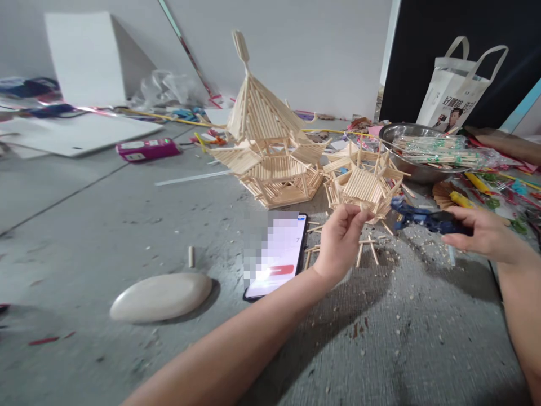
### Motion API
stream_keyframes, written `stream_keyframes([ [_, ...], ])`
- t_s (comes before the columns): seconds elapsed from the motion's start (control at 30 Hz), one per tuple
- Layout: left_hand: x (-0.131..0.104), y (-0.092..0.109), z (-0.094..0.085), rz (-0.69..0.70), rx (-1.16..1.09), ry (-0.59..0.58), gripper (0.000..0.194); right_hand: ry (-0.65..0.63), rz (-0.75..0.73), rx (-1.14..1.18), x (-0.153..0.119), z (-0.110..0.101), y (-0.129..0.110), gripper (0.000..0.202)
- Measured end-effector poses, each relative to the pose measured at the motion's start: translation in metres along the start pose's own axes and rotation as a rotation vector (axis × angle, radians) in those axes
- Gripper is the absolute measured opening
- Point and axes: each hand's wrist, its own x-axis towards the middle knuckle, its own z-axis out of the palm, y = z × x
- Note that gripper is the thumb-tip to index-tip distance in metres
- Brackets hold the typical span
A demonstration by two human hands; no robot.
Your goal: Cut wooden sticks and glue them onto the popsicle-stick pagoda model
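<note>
My left hand [342,242] is pinched on a small wooden stick [367,213], just in front of the smaller stick model [363,186]. In my right hand [486,231] is a dark blue tool [431,219], its front end pointing left toward the model; a clear stub [451,255] hangs beneath it. Behind and to the left stands a larger stick pavilion [270,118] with a pointed roof. Loose sticks [372,250] lie under and beside my left hand. A lit phone [279,259] rests left of that hand.
A pale smooth stone [162,297] lies at the lower left, and a purple box [147,150] farther back. At the right are a metal bowl [426,169] with bagged sticks, a white bag [452,90] and scattered craft scraps.
</note>
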Motion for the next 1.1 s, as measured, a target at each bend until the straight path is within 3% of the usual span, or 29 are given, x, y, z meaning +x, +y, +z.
stream_keyframes([
  [0.13, -0.009, -0.003, 0.008, -0.051, -0.042, -0.092, 0.014, -0.051, -0.037, 0.490, 0.004, 0.024, 0.003, 0.021],
  [0.23, -0.015, -0.004, 0.012, -0.219, -0.161, -0.148, 0.017, -0.035, -0.022, 0.681, 0.010, 0.050, 0.001, 0.021],
  [0.43, -0.023, -0.005, 0.019, -0.378, -0.292, -0.127, 0.023, 0.207, 0.036, 0.678, 0.014, 0.084, 0.002, 0.024],
  [0.6, -0.026, -0.009, 0.023, -0.429, -0.299, -0.142, 0.025, 0.009, -0.007, 0.634, 0.008, 0.085, 0.003, 0.030],
  [0.7, -0.024, -0.009, 0.021, -0.400, -0.241, -0.155, 0.024, -0.002, -0.039, 0.627, 0.003, 0.079, -0.004, 0.036],
  [0.8, -0.018, -0.006, 0.015, -0.246, -0.126, -0.147, 0.017, 0.140, -0.124, 0.442, 0.000, 0.073, -0.012, 0.034],
  [0.93, -0.010, -0.004, 0.005, -0.121, -0.077, -0.118, 0.012, 0.385, -0.145, -0.105, 0.005, 0.066, -0.013, 0.037],
  [1.1, -0.008, -0.002, 0.001, -0.040, 0.001, -0.147, 0.012, 0.371, -0.175, -0.430, 0.016, 0.070, -0.003, 0.055],
])
